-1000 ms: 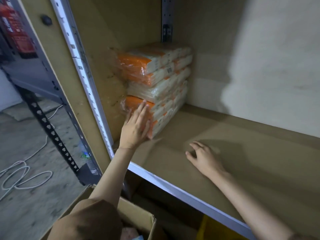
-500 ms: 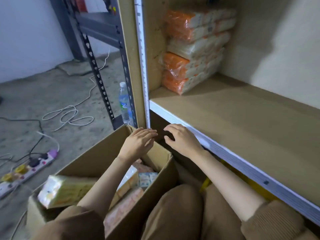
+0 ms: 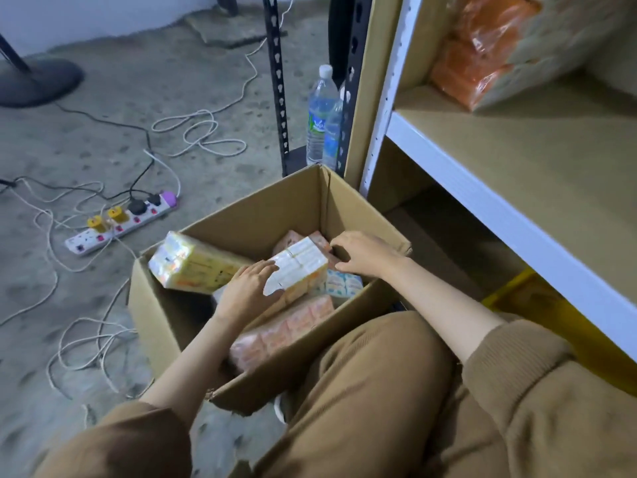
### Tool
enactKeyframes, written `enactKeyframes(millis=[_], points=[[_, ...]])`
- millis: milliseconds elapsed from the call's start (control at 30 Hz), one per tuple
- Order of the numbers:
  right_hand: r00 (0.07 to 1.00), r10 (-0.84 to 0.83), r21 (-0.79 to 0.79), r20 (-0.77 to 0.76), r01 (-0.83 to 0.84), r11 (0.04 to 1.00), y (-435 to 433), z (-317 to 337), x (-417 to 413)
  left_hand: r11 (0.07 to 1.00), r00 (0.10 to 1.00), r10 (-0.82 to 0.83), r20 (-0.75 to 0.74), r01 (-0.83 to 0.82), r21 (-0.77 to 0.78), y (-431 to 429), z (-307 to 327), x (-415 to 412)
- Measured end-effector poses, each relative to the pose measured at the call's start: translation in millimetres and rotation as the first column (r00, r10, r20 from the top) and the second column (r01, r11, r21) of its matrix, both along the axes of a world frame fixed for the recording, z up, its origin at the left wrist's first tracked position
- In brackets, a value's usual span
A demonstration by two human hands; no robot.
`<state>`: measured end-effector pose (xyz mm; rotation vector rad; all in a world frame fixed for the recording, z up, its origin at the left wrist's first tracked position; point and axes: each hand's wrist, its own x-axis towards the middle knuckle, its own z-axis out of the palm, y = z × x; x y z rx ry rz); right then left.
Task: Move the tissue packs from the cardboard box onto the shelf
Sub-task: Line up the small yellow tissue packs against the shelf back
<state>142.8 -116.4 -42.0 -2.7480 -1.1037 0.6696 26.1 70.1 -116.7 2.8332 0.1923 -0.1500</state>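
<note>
Tissue packs (image 3: 282, 334) lay in the cardboard box (image 3: 241, 215) at centre frame, a yellow pack (image 3: 193, 267) leaning on its left wall. The left hand (image 3: 250, 293) gripped the middle pack (image 3: 300, 265); the right hand (image 3: 367, 253) curled its fingers round the far end. Upper right, the shelf (image 3: 517, 160) held an orange stack (image 3: 479, 60); several packs apparently remained to move.

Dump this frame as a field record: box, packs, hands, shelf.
box: open, on floor beside shelf
middle pack: in box, tilted, on top of others
left pack: propped at box's left side
pink packs: lying low in box, near side
left hand: grips middle pack's near end
right hand: curled at its far end; contact unclear
orange packs: stacked on shelf
floor extras: bottle, power strip
</note>
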Motion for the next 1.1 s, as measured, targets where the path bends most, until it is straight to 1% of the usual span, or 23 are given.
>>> enactKeyframes(millis=[100, 233, 333, 500, 600, 667, 767, 833, 900, 1000, 1033, 1100], points=[[0.998, 0.057, -0.042, -0.025, -0.058, 0.997, 25, -19, 8, 0.992, 0.987, 0.119, -0.107, -0.124, -0.036, 12, -11, -5], [0.988, 0.147, -0.100, -0.041, -0.151, 0.984, 56, -40, 20, 0.981, 0.973, 0.172, -0.155, -0.184, -0.064, 25, -17, -11], [0.968, 0.243, -0.129, -0.061, -0.249, 0.960, 74, -48, 22, 0.981, 0.970, 0.172, -0.172, -0.184, -0.055, 31, -17, -15], [0.934, 0.329, -0.187, -0.141, -0.352, 0.917, 98, -67, 23, 0.985, 0.968, 0.153, -0.197, -0.164, -0.043, 33, -13, -19], [0.906, 0.395, -0.240, -0.153, -0.422, 0.874, 115, -79, 16, 0.990, 0.976, 0.125, -0.176, -0.134, -0.044, 35, -9, -21], [0.893, 0.432, -0.258, -0.129, -0.451, 0.855, 123, -90, 11, 0.994, 0.985, 0.093, -0.143, -0.100, -0.045, 37, -5, -20], [0.897, 0.432, -0.254, -0.095, -0.441, 0.861, 122, -100, 11, 0.999, 0.996, 0.038, -0.086, -0.038, 0.006, 46, 8, -6], [0.916, 0.392, -0.244, -0.087, -0.401, 0.883, 113, -100, 15, 0.997, 0.996, 0.057, -0.069, -0.053, 0.060, 57, 18, 11], [0.944, 0.320, -0.279, -0.078, -0.328, 0.902, 99, -96, 24, 0.984, 0.987, 0.129, -0.094, -0.116, 0.132, 69, 24, 29], [0.983, 0.166, -0.336, -0.075, -0.182, 0.924, 67, -92, 46, 0.917, 0.962, 0.233, -0.144, -0.168, 0.363, 77, 24, 44], [0.992, 0.110, -0.337, -0.065, -0.125, 0.933, 57, -92, 52, 0.896, 0.952, 0.258, -0.162, -0.173, 0.409, 78, 23, 45], [0.998, 0.017, -0.326, -0.067, -0.038, 0.945, 43, -93, 58, 0.875, 0.934, 0.287, -0.213, -0.165, 0.454, 77, 24, 41]])
